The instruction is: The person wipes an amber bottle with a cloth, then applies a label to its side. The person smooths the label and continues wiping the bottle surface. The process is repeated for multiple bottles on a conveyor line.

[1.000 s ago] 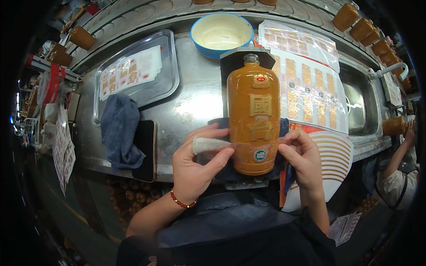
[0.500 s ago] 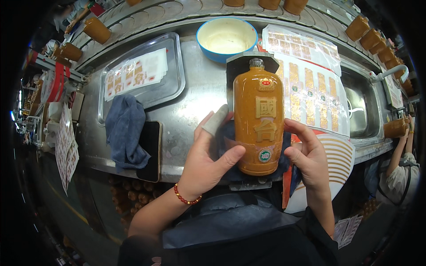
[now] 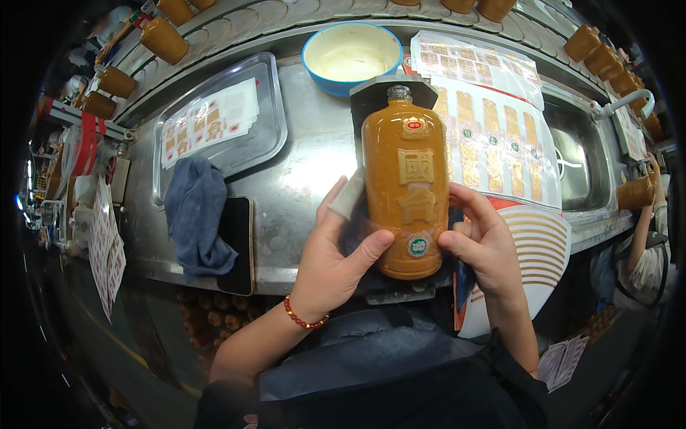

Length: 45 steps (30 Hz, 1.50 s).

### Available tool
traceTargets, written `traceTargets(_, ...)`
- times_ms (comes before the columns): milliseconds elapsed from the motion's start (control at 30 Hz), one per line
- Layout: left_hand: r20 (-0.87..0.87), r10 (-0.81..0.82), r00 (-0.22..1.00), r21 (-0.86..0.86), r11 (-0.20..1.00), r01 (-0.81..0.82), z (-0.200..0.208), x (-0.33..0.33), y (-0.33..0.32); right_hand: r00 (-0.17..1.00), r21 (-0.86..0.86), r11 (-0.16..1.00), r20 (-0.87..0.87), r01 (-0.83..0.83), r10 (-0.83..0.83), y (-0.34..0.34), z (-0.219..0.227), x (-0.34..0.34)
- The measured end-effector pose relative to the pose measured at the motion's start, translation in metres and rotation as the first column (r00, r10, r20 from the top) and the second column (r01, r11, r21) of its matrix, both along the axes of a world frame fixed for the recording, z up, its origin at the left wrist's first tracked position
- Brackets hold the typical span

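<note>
An amber-brown glazed bottle (image 3: 404, 171) with raised gold characters, a small red label and a green round sticker lies between my two hands, neck away from me. My left hand (image 3: 336, 250) holds its left side, thumb over the lower front. A pale grey cover wraps one finger of that hand. On the other side, my right hand (image 3: 482, 243) has its fingers along the bottle's right edge and its thumb against the lower front. Behind the bottle's neck shows a dark angular block (image 3: 361, 107). The bottle hides most of that block and several fingertips.
Left on the steel counter (image 3: 307, 150) are a metal tray (image 3: 279, 121) with label sheets, a blue cloth (image 3: 196, 214) and a dark flat phone-like slab (image 3: 239, 250). A blue-rimmed bowl (image 3: 350, 61), gold label sheets (image 3: 493, 143) and a sink (image 3: 575, 157) lie beyond and right.
My right thumb has come in against the bottle, where it stood apart before. Blue cloth seen beside the bottle's lower part no longer shows there. The whole view has shifted slightly.
</note>
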<state>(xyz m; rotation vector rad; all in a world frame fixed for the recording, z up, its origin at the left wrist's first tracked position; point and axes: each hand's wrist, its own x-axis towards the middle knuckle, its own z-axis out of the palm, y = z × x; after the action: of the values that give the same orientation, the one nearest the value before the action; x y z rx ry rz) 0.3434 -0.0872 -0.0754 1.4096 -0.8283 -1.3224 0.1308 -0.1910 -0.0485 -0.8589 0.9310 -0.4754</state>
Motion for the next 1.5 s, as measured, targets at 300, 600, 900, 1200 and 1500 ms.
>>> traceTargets(300, -0.128, 0.010, 0.992, -0.014, 1.000, -0.012, 0.005, -0.010, -0.001, 1.000, -0.023, 1.000, 0.000, -0.006, 0.006, 0.001, -0.002, -0.008)
traceTargets(600, -0.188, -0.013, 0.982, -0.020, 1.000, 0.010, 0.012, -0.016, -0.002, 0.999, 0.014, 0.999, 0.030, 0.037, -0.037, 0.004, -0.013, -0.016)
traceTargets(900, -0.023, -0.129, 0.991, -0.033, 0.991, 0.128, 0.002, -0.010, 0.017, 0.992, -0.078, 0.990, -0.055, -0.118, 0.114, 0.009, 0.007, -0.029)
traceTargets(1200, 0.028, -0.151, 0.988, -0.031, 0.988, 0.152, -0.004, -0.015, 0.019, 0.988, -0.121, 0.983, -0.093, -0.137, 0.126, 0.010, 0.004, -0.029)
traceTargets(1500, 0.187, -0.132, 0.973, -0.082, 0.985, 0.150, 0.008, -0.008, 0.004, 0.992, -0.078, 0.989, -0.009, -0.125, 0.125, -0.006, -0.005, -0.034)
